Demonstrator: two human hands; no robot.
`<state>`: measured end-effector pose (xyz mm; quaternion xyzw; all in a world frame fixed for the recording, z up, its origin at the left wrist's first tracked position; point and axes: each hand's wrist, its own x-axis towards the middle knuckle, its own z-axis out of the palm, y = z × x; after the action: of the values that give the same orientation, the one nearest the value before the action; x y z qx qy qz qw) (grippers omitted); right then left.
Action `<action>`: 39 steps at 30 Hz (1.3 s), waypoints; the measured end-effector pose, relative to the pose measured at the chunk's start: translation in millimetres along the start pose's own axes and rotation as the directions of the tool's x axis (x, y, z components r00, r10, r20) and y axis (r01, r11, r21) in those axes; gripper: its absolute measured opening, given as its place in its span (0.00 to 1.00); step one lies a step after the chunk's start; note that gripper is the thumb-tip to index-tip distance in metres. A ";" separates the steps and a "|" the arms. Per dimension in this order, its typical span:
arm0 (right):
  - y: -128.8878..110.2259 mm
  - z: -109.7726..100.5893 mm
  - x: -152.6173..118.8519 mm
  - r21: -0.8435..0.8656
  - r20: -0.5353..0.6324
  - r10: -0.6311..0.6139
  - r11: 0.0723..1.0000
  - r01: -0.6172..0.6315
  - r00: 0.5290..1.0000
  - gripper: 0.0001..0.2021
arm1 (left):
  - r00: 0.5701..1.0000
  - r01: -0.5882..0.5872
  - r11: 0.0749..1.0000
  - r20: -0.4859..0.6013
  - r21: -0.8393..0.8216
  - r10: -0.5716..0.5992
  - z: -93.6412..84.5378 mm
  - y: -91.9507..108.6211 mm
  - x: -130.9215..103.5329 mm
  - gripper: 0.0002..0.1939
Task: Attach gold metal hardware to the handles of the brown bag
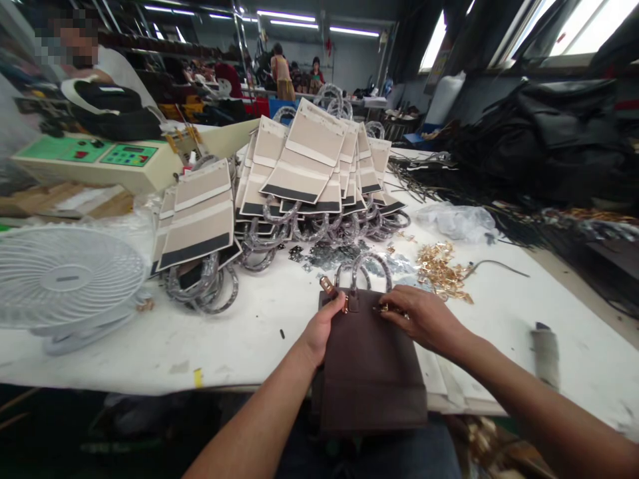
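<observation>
Clock from frame centre. 9: fan (62, 278), 1 off. Toward 10: control box (94, 159), 1 off. 12: panels (304, 143), at least 8 visible, overlap hides the rest; film-wrapped loops below, too tangled to count. 6: left hand (319, 332), closed over the bag's upper left edge, thumb in front, other fingers hidden. 5: bag (374, 359), 1 off, dark brown, upright at the table's (239, 352) near edge, 2 handles (372, 261) up top. Looks light, smooth, semi-stiff; body should flex a bit, face probably scuffs easily. Best hold: upper side edge, palm behind; handles would likely let it swing. 4: right hand (424, 319), fingers nearly closed, pinching a small gold fitting (384, 308) at the bag's top right. 3: gold parts (442, 266), dozens, loose pile; clear plastic (459, 221), 1 bunch, just behind. 4, further out: grey roll (546, 356), 1 off.
</observation>
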<state>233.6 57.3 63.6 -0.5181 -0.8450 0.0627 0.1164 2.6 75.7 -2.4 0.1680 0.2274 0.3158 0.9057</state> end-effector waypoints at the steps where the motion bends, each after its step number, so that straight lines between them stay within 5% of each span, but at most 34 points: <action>1: -0.9 -1.5 1.4 -0.023 0.020 -0.008 1.000 0.009 1.000 0.03 | 1.000 0.000 1.000 -0.007 0.000 0.000 -0.2 -0.1 0.3 0.26; 9: -20.3 -8.7 18.8 -0.297 0.156 -0.058 0.949 0.103 0.986 0.03 | 0.997 -0.077 0.996 -0.025 0.039 0.078 6.8 0.3 -1.6 0.25; 21: -4.8 5.2 3.6 0.047 0.003 -0.026 0.999 0.026 1.000 0.09 | 0.999 -0.052 0.999 -0.001 -0.008 0.052 4.2 0.3 -2.8 0.25; 33: -3.9 12.4 -0.9 -0.118 0.023 -0.062 0.991 0.065 0.998 0.13 | 0.995 -0.095 0.995 -0.001 0.001 0.095 1.1 -2.7 1.8 0.23; 39: -9.0 14.8 -6.5 -0.131 0.008 0.038 0.991 -0.036 0.999 0.12 | 0.985 -0.170 0.985 0.019 0.023 0.169 0.3 -3.9 3.0 0.20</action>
<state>224.7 47.7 50.4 -0.5399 -0.8381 0.0117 0.0767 6.8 74.8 -4.8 0.2007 0.2087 0.3874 0.8753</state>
